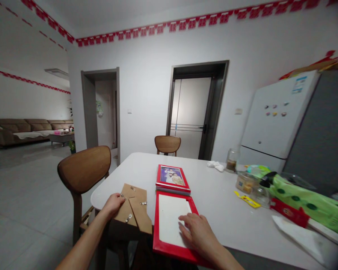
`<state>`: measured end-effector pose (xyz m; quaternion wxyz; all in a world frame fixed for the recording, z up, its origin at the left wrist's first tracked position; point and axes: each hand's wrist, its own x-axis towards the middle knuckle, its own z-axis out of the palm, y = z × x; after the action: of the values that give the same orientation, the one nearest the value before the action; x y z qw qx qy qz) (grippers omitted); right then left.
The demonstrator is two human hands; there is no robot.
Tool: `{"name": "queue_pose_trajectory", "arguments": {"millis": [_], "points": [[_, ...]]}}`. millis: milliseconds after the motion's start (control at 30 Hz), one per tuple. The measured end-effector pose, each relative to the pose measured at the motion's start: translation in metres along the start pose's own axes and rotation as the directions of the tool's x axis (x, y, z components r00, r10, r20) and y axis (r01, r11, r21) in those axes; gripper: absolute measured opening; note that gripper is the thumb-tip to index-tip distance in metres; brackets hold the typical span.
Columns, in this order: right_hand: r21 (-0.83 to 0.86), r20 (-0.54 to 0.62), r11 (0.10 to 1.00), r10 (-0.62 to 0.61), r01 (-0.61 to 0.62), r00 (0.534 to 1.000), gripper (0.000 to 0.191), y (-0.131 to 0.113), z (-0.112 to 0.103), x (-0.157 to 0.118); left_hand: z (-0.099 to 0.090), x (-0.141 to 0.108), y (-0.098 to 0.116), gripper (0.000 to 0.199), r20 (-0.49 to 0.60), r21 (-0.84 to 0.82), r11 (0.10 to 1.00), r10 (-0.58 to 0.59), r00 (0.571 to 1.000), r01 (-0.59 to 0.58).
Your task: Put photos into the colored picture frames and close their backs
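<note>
My left hand [114,205] pinches the left edge of a brown picture-frame backing board [123,213], held at the table's front edge. Metal clips and a fold-out stand leg [141,216] show on the board. My right hand [196,228] rests over a red picture frame [156,228], its fingers stretched out and apart. Inside that frame lies a white sheet [171,214], which the fingertips seem to touch. Just beyond it is a second red picture frame [187,184], face up with a photo of people, apparently stacked on something.
The white table [214,200] holds crumpled tissue [215,165], a glass jar [231,161], a plastic tub [245,182], a yellow packet [249,200] and a green bag [307,204] along the right. Wooden chairs stand at the left [86,168] and far side [168,144].
</note>
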<state>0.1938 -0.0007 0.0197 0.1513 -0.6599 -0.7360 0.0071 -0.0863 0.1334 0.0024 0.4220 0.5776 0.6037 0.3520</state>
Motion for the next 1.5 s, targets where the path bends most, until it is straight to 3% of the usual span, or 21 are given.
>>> {"name": "queue_pose_trajectory", "arguments": {"millis": [167,300,433,533,600,800,900,1033,1100,1133,1200,1267,1300,1333,1400,1500], "points": [[-0.050,-0.006,0.999,0.021,-0.021,1.000,0.025,0.006,0.002,0.000,-0.008,0.000,0.001,0.048,-0.100,0.272,0.960,0.099,0.990,-0.069],[-0.036,-0.023,0.999,0.000,-0.001,1.000,0.028,0.010,0.003,-0.001,0.007,-0.020,0.014,0.051,-0.081,0.416,0.893,0.224,0.971,-0.171],[-0.073,-0.034,0.995,-0.072,0.069,0.997,0.027,0.008,0.004,-0.002,0.052,-0.067,0.032,0.052,0.087,0.445,0.821,0.358,0.930,-0.358],[-0.131,-0.035,0.990,-0.049,0.044,0.998,0.024,0.007,0.003,-0.003,0.088,-0.103,0.041,0.069,0.395,0.425,0.713,0.408,0.823,-0.558],[-0.159,-0.063,0.987,-0.015,0.004,0.998,0.024,0.010,0.002,-0.005,0.104,-0.118,0.044,0.078,0.492,0.450,0.647,0.395,0.776,-0.615],[-0.047,-0.170,0.977,0.195,-0.206,0.966,0.038,0.035,0.004,-0.006,0.115,-0.127,0.051,0.076,0.560,0.476,0.568,0.392,0.730,-0.671],[0.040,-0.097,0.949,0.316,-0.314,0.944,0.046,0.046,0.008,-0.002,0.115,-0.128,0.053,0.075,0.572,0.470,0.559,0.396,0.718,-0.683],[0.151,-0.041,0.918,0.376,-0.367,0.926,0.048,0.052,0.010,0.004,0.116,-0.127,0.047,0.073,0.537,0.424,0.583,0.455,0.711,-0.693],[0.344,0.002,0.832,0.462,-0.434,0.887,0.048,0.052,0.007,0.004,0.118,-0.125,0.043,0.070,0.494,0.387,0.627,0.479,0.726,-0.677],[0.495,0.060,0.738,0.497,-0.458,0.866,0.046,0.050,0.004,0.003,0.119,-0.124,0.041,0.066,0.466,0.363,0.658,0.485,0.740,-0.660],[0.786,0.230,0.424,0.475,-0.450,0.850,0.040,0.045,-0.003,-0.001,0.122,-0.123,0.041,0.061,0.415,0.303,0.718,0.492,0.765,-0.626],[0.911,0.347,0.088,0.362,-0.402,0.865,0.032,0.036,-0.013,-0.005,0.126,-0.123,0.045,0.061,0.381,0.239,0.753,0.508,0.773,-0.613],[0.924,0.369,-0.027,0.319,-0.381,0.873,0.028,0.032,-0.017,-0.007,0.129,-0.124,0.049,0.063,0.363,0.215,0.754,0.528,0.768,-0.620],[0.927,0.374,-0.102,0.300,-0.360,0.878,0.023,0.027,-0.022,-0.008,0.131,-0.126,0.053,0.063,0.340,0.199,0.743,0.559,0.757,-0.639],[0.937,0.345,-0.171,0.324,-0.305,0.881,0.015,0.019,-0.029,-0.008,0.135,-0.130,0.063,0.059,0.284,0.186,0.693,0.641,0.713,-0.697],[0.958,0.283,-0.153,0.364,-0.242,0.887,0.016,0.015,-0.033,-0.007,0.135,-0.134,0.077,0.052,0.214,0.195,0.607,0.741,0.637,-0.771]]}}
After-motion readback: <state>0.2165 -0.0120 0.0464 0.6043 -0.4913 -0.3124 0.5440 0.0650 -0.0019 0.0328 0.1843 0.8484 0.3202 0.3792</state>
